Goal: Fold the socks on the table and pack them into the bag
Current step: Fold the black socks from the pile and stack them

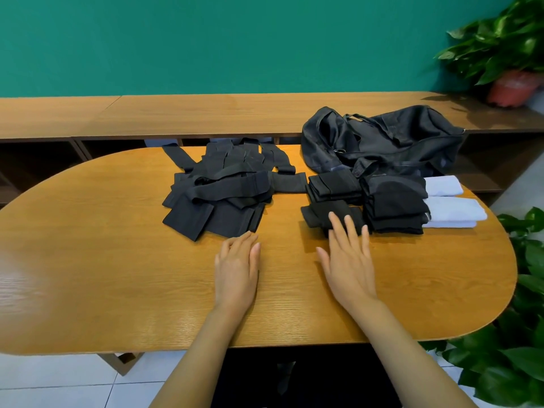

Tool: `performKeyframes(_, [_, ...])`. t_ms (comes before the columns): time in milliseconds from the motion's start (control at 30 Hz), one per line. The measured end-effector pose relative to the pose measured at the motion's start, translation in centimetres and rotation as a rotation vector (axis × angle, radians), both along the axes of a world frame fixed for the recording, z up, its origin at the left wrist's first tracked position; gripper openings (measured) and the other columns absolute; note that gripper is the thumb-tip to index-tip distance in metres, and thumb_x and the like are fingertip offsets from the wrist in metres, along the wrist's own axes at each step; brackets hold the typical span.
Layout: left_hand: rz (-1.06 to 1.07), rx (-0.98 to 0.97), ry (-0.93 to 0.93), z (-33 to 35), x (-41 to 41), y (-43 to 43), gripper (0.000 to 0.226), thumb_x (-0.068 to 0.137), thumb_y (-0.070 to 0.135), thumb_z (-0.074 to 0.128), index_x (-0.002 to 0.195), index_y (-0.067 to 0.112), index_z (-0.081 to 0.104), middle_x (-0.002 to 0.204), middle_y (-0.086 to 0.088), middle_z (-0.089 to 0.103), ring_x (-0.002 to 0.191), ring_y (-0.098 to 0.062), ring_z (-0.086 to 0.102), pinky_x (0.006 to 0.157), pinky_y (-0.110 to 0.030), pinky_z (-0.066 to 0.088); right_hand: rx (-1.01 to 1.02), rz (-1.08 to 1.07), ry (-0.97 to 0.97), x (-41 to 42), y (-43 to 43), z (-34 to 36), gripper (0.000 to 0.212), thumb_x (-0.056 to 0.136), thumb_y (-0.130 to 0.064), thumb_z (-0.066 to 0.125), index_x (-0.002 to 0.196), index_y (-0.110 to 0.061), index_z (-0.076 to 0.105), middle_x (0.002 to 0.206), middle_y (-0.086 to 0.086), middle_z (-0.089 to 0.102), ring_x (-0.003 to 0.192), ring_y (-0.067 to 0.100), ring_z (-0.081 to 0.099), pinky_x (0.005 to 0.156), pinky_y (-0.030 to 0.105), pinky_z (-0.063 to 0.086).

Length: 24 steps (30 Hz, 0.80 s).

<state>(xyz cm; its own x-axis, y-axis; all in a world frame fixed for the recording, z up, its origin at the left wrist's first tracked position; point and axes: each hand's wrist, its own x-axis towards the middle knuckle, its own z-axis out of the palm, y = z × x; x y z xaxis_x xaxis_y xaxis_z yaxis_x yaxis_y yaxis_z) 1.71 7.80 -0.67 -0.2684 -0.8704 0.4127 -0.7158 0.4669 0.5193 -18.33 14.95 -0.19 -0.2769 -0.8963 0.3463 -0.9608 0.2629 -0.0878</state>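
On the glossy oval wooden table (117, 275), the left hand (237, 269) lies flat below the limp sock heap (223, 184) at centre, while the right hand (348, 260), fingers straight, seemingly presses a folded black sock (321, 214) beneath the crumpled bag (382, 139) at upper right.

On the wooden table (117, 260), the right hand (347, 260) lies flat with fingertips on a folded black sock (326, 214). The left hand (237, 267) rests palm down just before the unfolded sock pile (223, 187) (all black). The black bag (382, 139) lies behind the folded stacks (394, 201).
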Motion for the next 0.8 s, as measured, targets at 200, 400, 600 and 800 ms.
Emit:
performKeyframes(200, [-0.003,0.043,0.000,0.2,0.0,0.1,0.050,0.102,0.043,0.027,0.126,0.017,0.062,0.127,0.004,0.062,0.114,-0.013,0.049,0.091,-0.026,0.033,0.117,-0.053,-0.030,-3.2,-0.2,-0.3,0.053,0.102,-0.039,0.035,0.140,-0.004,0.048,0.162,0.004,0.012,0.150,0.024,0.004,0.122,0.042,0.005])
performKeyframes(400, [-0.006,0.084,0.019,0.6,0.1,0.4,0.051,0.100,0.043,0.025,0.126,0.017,0.061,0.123,0.005,0.063,0.113,-0.012,0.049,0.092,-0.028,0.035,0.104,-0.014,-0.174,-3.8,-0.3,0.4,0.050,0.103,-0.042,0.036,0.140,-0.011,0.046,0.161,0.007,0.019,0.149,0.021,0.014,0.122,0.037,0.010])
performKeyframes(600, [0.005,0.098,0.018,0.3,0.1,0.2,0.041,0.103,0.035,0.032,0.124,0.018,0.062,0.117,0.005,0.064,0.109,-0.012,0.050,0.089,-0.027,0.034,0.092,-0.014,-0.236,-3.4,-0.5,0.9,0.040,0.100,-0.044,0.042,0.124,-0.014,0.054,0.155,0.010,0.033,0.147,0.024,0.021,0.120,0.038,0.011])
performKeyframes(800, [0.021,0.100,0.034,0.2,0.2,0.0,0.041,0.102,0.036,0.031,0.120,0.019,0.063,0.114,0.007,0.065,0.108,-0.011,0.049,0.089,-0.030,0.033,0.035,0.092,-0.196,-0.7,-1.2,1.0,0.041,0.100,-0.041,0.045,0.130,-0.015,0.054,0.151,0.006,0.041,0.146,0.024,0.024,0.121,0.042,0.016])
